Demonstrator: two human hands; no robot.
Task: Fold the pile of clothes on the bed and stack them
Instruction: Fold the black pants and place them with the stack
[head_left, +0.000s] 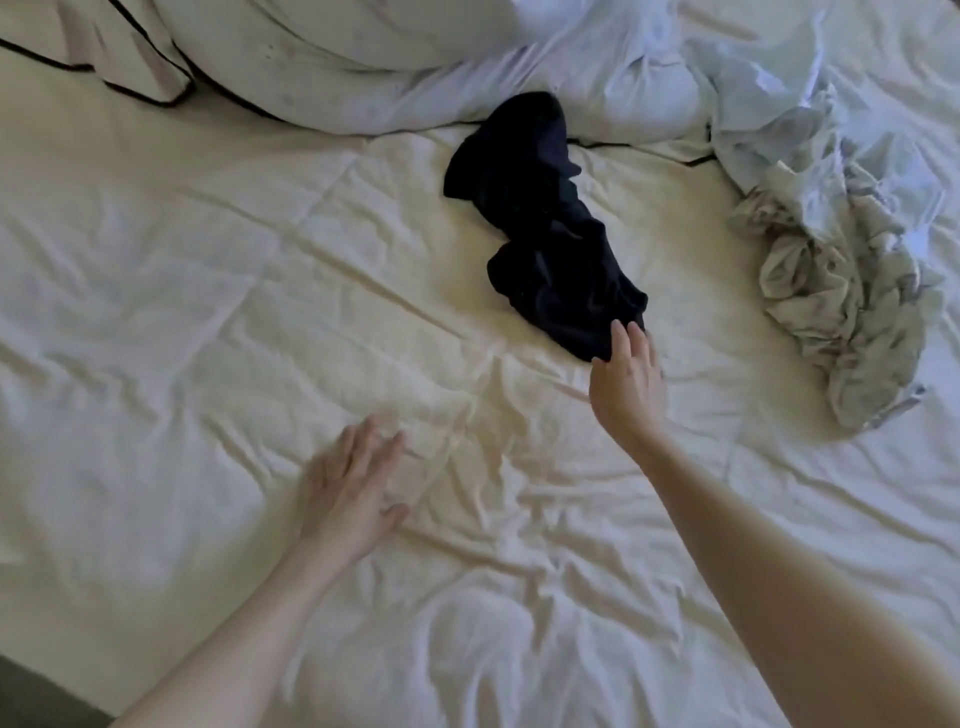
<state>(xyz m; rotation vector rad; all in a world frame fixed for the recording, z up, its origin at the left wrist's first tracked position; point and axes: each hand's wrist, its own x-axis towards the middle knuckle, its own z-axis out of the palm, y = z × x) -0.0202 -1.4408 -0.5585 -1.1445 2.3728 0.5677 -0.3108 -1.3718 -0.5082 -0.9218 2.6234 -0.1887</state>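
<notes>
A crumpled dark navy garment (540, 228) lies in the middle of the bed's cream sheet (208, 291). My right hand (626, 376) reaches to its near end, and the straight fingertips touch the fabric's edge. My left hand (353, 488) hovers flat over the sheet nearer to me, fingers spread and holding nothing; it looks slightly blurred. A second crumpled garment (836, 301), pale grey-green with a dark pattern, lies to the right of the navy one.
A bunched white duvet (395, 67) and a pillow with black piping (119, 57) lie along the far side. A pale blue crumpled cloth (779, 119) sits at the far right. The bed's near-left corner shows dark floor (36, 696).
</notes>
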